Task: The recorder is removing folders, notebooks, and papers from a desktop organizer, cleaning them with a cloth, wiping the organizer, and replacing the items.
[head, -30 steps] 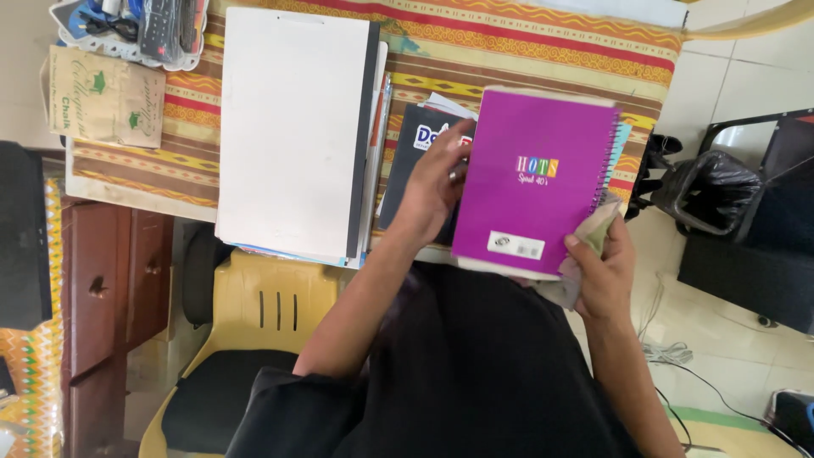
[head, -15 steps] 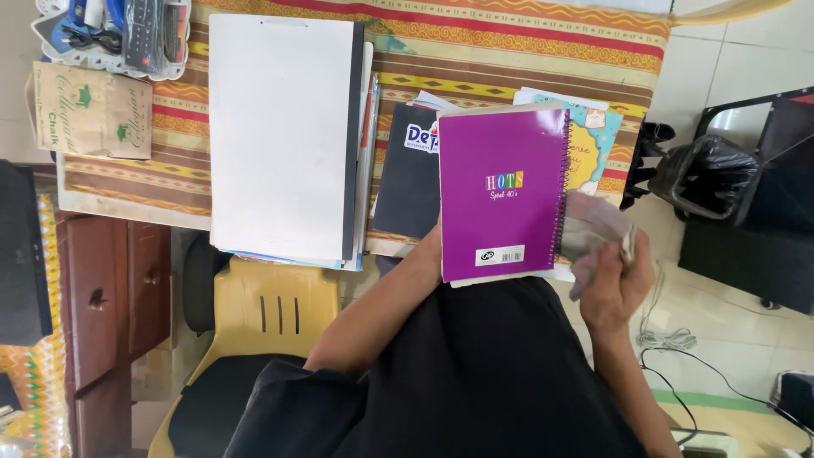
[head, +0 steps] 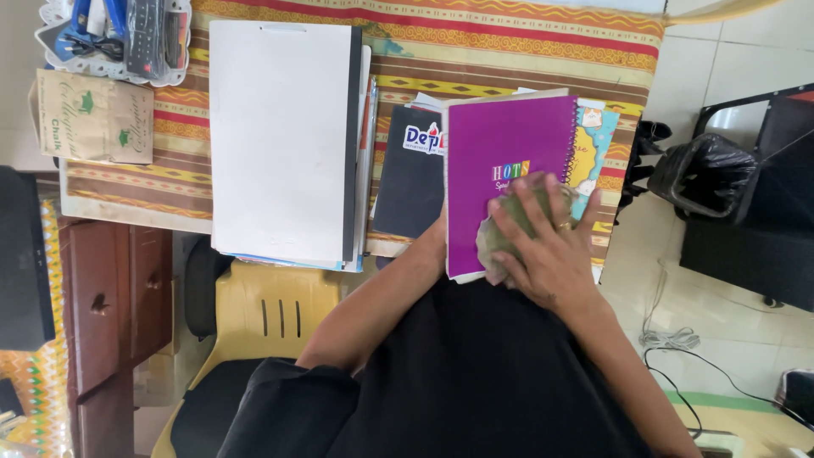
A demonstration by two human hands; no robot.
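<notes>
From my remote seat I saw the right hand (head: 547,246) spread flat, fingers splayed, pressing a greenish-grey cloth (head: 509,227) onto the cover of a purple spiral notebook (head: 500,161); the palm was not clenched around the cloth but bearing down on it. The notebook lay at about two o'clock in the head view, on a striped tablecloth (head: 509,47), partly covering a light blue illustrated book (head: 593,140) at its three o'clock edge and a black booklet (head: 411,182) at its nine o'clock side. The left hand was hidden behind the notebook's near edge, only the forearm (head: 381,305) reaching up to it, so I could not tell whether that hand was open or closed. At eleven o'clock from the notebook sat a large white pad (head: 280,136) on a stack of folders. Further out at ten o'clock rested a brown paper packet (head: 93,119) and a white tray (head: 51,25) of tools. A black bin (head: 708,174) stood on the floor at three o'clock.
</notes>
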